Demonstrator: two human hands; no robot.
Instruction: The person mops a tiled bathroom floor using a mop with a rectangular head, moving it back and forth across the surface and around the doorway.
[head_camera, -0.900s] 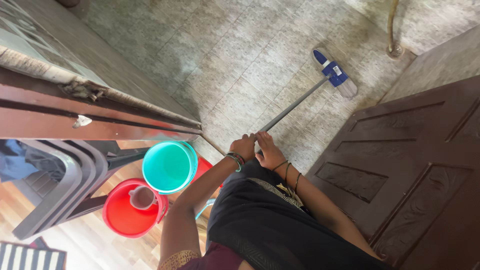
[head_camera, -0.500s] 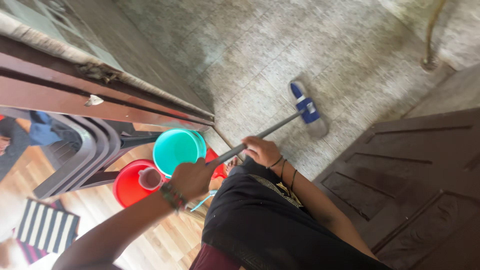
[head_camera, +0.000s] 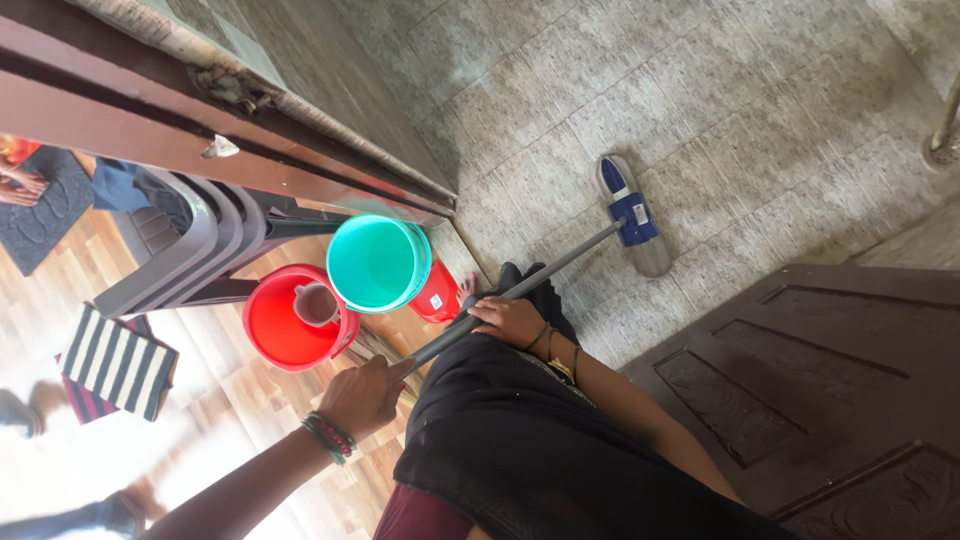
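Far left: striped mat (head_camera: 118, 362) on the wood-look floor (head_camera: 215, 440), plus another person's foot at the bottom edge. Stacked grey chairs (head_camera: 185, 250) lean under the brown door frame (head_camera: 150, 120).

Next over: red bucket (head_camera: 290, 330) with a small mug (head_camera: 317, 303) inside, and a teal bucket (head_camera: 375, 262) touching it on the tile side. A 2nd red container (head_camera: 437, 293) sits just behind the teal one.

Left hand (head_camera: 362, 395): clenched around the upper end of the mop handle (head_camera: 520, 287), bangles on the wrist. Right hand (head_camera: 510, 320): wrapped on the handle further down, close against the black garment. Both grasp the shaft; neither looks loose.

Mop head (head_camera: 632, 213): blue bracket with a grey pad, flat on the grey tiled floor (head_camera: 720, 110), well out in front of the body, between the threshold and the carved dark door (head_camera: 820, 390) at right. A metal pipe base (head_camera: 940, 140) sits at the far right edge.

Risks, as I judge them:
- Handle's top end is near the 2 buckets. A backstroke or left-elbow swing could knock them; whether they hold water isn't visible, a spill is possible if so.
- Tiles look patchy and darker near the threshold, maybe damp: slip hazard at the step.
- A wide sweep right could strike the door or pipe.
- Long garment hangs close to the shaft; could snag.
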